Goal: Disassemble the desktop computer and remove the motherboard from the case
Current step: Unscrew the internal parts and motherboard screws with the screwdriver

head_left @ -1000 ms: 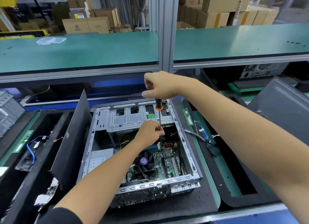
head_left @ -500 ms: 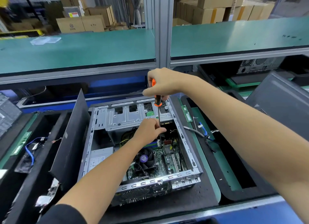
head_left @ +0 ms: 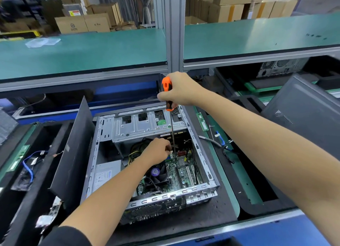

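Presently, head view, one entry per item.

Right hand (head_left: 181,90): fingers wrapped round the orange-and-black handle of a long screwdriver (head_left: 167,93); more of the handle top shows above the fist than a second ago, and the tool stands near upright.

Shaft: runs down past the drive cage (head_left: 145,125) to the motherboard's far edge; the tip is hidden beside the left fingers.

Left hand (head_left: 158,150): curled, fingertips pinching at the shaft low down, apparently steadying it; much as before.

Motherboard (head_left: 181,169): green, seated in the open case (head_left: 200,154), CPU fan (head_left: 157,173) on it, power supply (head_left: 106,172) to its left.

Worktop (head_left: 228,174): black mat, loose side panel (head_left: 73,152) leaning at left.

Judgement: a mounting screw is being worked; the board is not yet free.
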Tool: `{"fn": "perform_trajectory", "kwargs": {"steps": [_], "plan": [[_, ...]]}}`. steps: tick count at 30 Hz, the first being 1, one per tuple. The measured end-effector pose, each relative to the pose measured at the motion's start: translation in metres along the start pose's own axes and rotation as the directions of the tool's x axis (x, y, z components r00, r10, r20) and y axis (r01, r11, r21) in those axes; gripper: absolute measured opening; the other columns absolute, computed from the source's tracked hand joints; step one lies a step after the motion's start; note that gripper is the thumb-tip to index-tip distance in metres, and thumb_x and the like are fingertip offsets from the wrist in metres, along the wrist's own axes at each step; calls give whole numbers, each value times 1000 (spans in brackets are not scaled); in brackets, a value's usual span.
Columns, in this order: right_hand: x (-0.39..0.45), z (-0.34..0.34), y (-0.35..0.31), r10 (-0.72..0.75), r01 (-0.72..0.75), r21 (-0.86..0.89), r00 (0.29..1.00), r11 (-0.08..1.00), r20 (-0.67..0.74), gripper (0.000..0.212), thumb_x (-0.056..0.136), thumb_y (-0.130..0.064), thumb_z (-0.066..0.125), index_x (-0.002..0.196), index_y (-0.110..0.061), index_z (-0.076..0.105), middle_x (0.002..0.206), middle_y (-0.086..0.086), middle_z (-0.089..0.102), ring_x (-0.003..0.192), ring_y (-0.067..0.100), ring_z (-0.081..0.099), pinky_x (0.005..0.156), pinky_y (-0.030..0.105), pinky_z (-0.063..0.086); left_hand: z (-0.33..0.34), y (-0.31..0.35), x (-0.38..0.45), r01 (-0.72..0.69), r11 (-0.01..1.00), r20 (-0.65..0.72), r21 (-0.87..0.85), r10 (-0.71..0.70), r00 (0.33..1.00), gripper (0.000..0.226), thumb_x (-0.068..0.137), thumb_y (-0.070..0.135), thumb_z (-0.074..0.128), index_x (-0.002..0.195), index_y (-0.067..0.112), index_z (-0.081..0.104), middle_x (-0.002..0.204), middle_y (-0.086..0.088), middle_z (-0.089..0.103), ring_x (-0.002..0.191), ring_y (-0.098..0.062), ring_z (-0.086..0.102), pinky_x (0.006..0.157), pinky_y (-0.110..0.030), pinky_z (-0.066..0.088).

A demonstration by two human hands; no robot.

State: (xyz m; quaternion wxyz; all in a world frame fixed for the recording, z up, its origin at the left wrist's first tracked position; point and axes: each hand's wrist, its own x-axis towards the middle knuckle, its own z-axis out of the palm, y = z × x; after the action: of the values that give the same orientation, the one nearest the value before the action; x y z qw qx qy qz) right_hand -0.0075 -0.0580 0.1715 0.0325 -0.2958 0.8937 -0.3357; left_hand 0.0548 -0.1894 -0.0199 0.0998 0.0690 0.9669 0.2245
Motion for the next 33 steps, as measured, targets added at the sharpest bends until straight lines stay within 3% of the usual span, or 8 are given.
{"fn": "perform_trajectory", "kwargs": {"steps": [6,10,15,21,29,33], "plan": [[1,-10,-4,-41,44,40,996,998,-77,35,81,-18,68,64,-17,37,59,1,42,46,19,63,43,24,45,5,-7,0,47,998,35,-44,-46,998,14,88,15,66,101,12,68,91,-7,69,77,-18,63,72,-31,52],[2,-17,-7,-43,48,52,995,997,-95,35,81,-17,66,63,-17,36,59,3,40,49,21,53,49,30,46,5,-8,-1,52,995,67,-81,-47,997,26,84,27,73,104,13,67,87,1,66,73,-12,59,65,-21,44],[2,-22,-9,-55,63,53,989,997,-138,35,81,-18,67,62,-17,38,57,0,39,40,8,38,39,13,36,8,-4,-3,20,999,110,-41,-15,994,40,78,35,77,110,14,65,86,5,61,76,-13,58,68,-23,41],[0,-25,-9,-53,65,96,991,993,-121,28,82,-17,68,68,-13,44,58,1,44,42,11,48,41,15,43,12,1,-3,41,997,86,-63,-35,996,15,85,27,72,94,16,70,99,-1,68,93,-18,62,78,-27,45],[-2,-33,-7,-32,56,159,989,986,-145,27,82,-15,67,70,-12,44,58,2,48,40,11,55,41,19,46,9,6,-7,18,994,62,-109,-12,998,5,85,13,67,82,11,69,90,-1,68,85,-14,62,77,-23,47],[2,-50,-4,-44,93,178,964,980,-264,32,84,-20,67,69,-17,39,62,0,42,47,13,51,46,24,51,-2,21,-7,-38,982,40,-184,46,998,8,80,11,62,79,8,69,87,-2,69,84,-17,64,75,-25,51]]}}
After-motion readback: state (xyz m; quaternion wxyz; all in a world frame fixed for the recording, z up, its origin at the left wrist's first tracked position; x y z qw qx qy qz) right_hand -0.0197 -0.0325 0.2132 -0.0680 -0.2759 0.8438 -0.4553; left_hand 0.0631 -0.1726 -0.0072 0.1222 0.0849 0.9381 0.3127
